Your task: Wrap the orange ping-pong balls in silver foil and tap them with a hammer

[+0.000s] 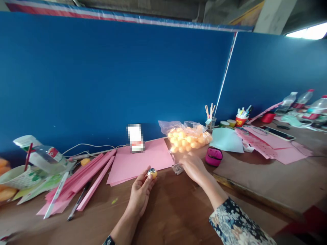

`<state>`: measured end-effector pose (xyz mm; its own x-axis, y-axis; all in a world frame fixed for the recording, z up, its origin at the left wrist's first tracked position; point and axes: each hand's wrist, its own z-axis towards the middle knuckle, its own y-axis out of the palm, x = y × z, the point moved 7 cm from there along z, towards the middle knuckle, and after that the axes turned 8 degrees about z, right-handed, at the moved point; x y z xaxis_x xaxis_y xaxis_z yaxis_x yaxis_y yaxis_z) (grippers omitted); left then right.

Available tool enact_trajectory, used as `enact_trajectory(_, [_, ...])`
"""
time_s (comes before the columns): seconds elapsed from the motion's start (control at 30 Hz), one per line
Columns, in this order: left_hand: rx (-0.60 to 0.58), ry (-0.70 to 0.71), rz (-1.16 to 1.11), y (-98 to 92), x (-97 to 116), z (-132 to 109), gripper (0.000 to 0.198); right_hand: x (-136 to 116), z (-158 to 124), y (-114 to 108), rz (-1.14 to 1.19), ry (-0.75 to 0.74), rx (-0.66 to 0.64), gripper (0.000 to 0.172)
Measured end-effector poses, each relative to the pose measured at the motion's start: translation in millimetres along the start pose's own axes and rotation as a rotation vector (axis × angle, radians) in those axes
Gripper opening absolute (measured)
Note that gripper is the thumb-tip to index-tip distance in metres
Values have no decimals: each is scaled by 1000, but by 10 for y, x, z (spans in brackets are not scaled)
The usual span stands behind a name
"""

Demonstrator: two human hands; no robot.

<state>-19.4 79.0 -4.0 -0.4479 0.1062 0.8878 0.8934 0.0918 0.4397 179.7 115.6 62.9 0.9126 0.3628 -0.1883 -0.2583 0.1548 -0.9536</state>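
Note:
My left hand [141, 187] is closed around a small ball [152, 174], its top shiny and silvery and its lower side orange-yellow. Beside the pink sheets lies a small clear box [177, 169] with little things in it that are too small to name. My right hand [192, 166] is at the right edge of this box, its fingers bent together. What its fingertips hold, if anything, is hidden. Just behind the right hand sits a clear plastic bag [187, 137] full of orange balls. A magenta zipped pouch [214, 156] stands to its right.
Pink sheets [143, 158] lie ahead, with a phone-like upright object [136, 137], blurred out, behind them. Pink paper strips [79, 177], a pen [79, 200] and a plastic bottle [51, 154] are at left. A smartphone [277, 133] rests at right. A blue partition [114, 75] closes off the back.

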Motion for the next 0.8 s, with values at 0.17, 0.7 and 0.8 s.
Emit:
enact_trajectory(0.17, [19,-1,18,-3,1,-10,43,-28,42,109,-49,10,-35,22])
enact_trajectory(0.7, [13,11,23,8,14,-19,47,14,54,97,-19,55,17,20])
enact_trajectory(0.8, [17,15,19,2,11,-15,46,-2,37,53,16,29,36,20])
